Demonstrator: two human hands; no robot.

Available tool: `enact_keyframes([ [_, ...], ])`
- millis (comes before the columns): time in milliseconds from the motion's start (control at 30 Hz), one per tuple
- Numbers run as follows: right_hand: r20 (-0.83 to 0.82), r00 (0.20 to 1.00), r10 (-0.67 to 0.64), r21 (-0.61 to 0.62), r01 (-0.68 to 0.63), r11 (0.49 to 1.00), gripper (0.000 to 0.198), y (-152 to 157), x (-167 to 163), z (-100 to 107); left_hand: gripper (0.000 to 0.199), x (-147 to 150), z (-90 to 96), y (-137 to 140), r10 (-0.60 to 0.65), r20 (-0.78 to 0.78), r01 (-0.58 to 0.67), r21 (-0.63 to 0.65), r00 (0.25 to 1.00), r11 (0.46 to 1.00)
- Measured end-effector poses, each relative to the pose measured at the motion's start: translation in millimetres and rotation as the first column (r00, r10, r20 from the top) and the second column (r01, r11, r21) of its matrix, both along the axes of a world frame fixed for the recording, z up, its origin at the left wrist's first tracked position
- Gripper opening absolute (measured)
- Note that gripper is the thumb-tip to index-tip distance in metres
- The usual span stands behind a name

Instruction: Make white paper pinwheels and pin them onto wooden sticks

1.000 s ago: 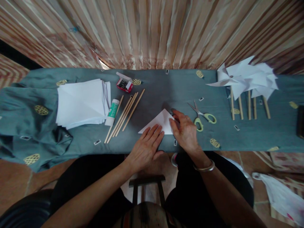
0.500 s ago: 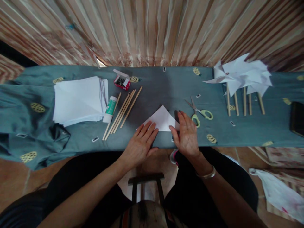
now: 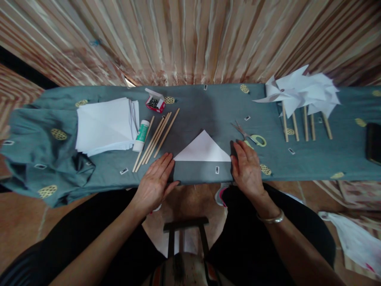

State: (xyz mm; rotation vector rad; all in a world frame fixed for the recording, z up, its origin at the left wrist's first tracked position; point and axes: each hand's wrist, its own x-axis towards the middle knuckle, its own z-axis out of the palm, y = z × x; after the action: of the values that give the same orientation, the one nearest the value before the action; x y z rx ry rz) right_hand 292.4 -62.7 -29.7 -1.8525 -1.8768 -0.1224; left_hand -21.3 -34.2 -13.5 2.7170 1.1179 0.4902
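A sheet of white paper [image 3: 204, 149], folded into a triangle, lies on the cloth-covered table with its point away from me. At its left corner rests my left hand [image 3: 156, 178], fingers stretched out flat and thumb apart. My right hand [image 3: 247, 167] lies at the right corner, its fingers extended along the cloth with nothing gripped. Just beyond that hand are scissors [image 3: 248, 136] with light green handles, partly covered by my fingers.
Left of the paper lie several wooden sticks [image 3: 157, 137], a glue stick [image 3: 141, 136] and a stack of white paper [image 3: 104, 125]. Behind them stands an open red box [image 3: 155, 104]. Paper pinwheels [image 3: 303, 93] lie at the right, near a dark object [image 3: 373, 143].
My hands have moved apart, from on top of the folded paper out to its two side corners. More of the triangle shows. My right hand now covers part of the scissors' handle.
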Motion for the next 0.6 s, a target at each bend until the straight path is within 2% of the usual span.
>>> enact_keyframes([
  [200,-0.165,0.982,0.089,-0.011,-0.092,0.996,0.042,4.5,-2.2,7.9,0.059,3.7,8.7,2.1,0.049,0.088,-0.048,-0.011,0.995,0.999],
  [333,-0.296,0.953,0.059,-0.071,-0.084,0.994,0.043,11.5,-9.8,12.4,0.064,15.2,16.2,7.4,0.071,0.129,-0.065,-0.052,0.989,0.997],
  [433,-0.395,0.918,0.046,-0.066,-0.078,0.995,0.034,15.1,-14.7,10.5,0.066,24.8,19.5,12.0,0.070,0.150,-0.063,-0.055,0.986,0.997],
  [500,-0.462,0.885,0.054,-0.044,-0.084,0.996,0.025,15.7,-17.4,11.5,0.069,32.1,22.4,13.7,0.065,0.162,-0.064,-0.010,0.985,0.998],
  [600,-0.487,0.871,0.059,0.008,-0.063,0.998,0.018,13.4,-21.9,23.4,0.074,46.1,30.2,11.4,0.043,0.180,-0.075,0.178,0.983,0.981],
])
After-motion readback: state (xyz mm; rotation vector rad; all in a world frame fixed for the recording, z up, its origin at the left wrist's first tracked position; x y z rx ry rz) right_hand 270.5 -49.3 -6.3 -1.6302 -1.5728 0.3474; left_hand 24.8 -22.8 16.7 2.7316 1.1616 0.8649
